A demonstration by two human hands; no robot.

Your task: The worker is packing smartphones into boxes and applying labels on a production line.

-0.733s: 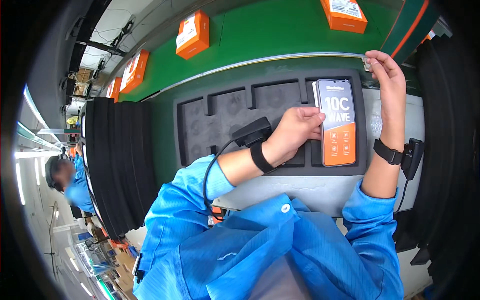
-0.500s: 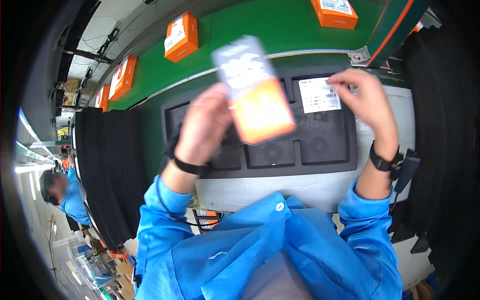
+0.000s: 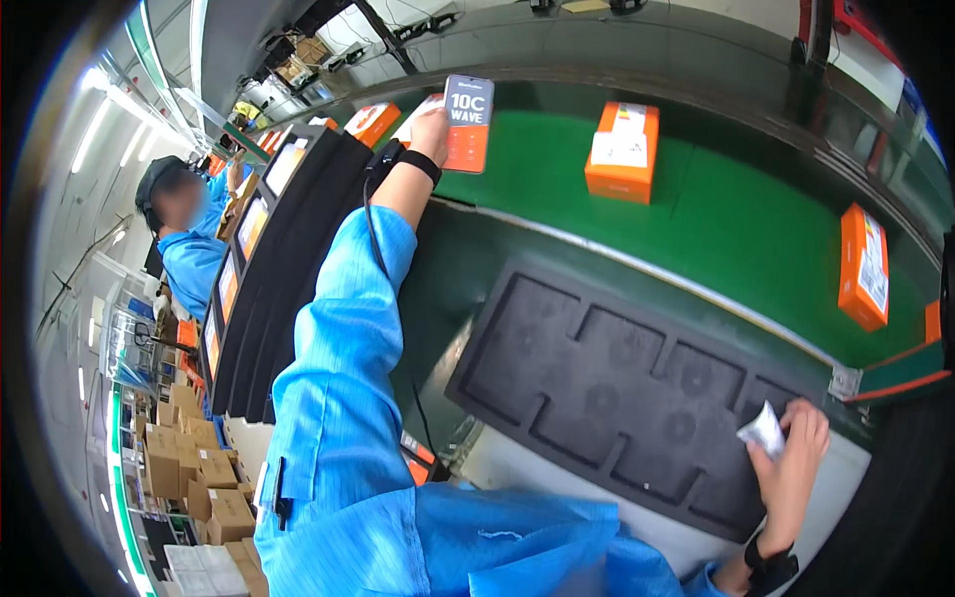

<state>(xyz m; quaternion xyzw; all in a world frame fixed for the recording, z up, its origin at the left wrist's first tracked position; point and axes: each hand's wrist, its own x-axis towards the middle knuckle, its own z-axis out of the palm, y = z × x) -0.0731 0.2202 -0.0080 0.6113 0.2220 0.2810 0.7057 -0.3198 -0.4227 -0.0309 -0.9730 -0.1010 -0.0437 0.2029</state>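
Left hand (image 3: 432, 136) pinches grey-and-orange phone (image 3: 472, 121) over green surface (image 3: 542, 149); right hand (image 3: 786, 435) pinches curled white label (image 3: 762, 432) above black tray (image 3: 607, 398)

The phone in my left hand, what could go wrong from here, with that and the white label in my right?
The phone might slip, since the left hand seems to hold it by one long side, out over the green surface. It could also knock the nearby orange box. The white label looks bent in the right hand, so it may crease further.
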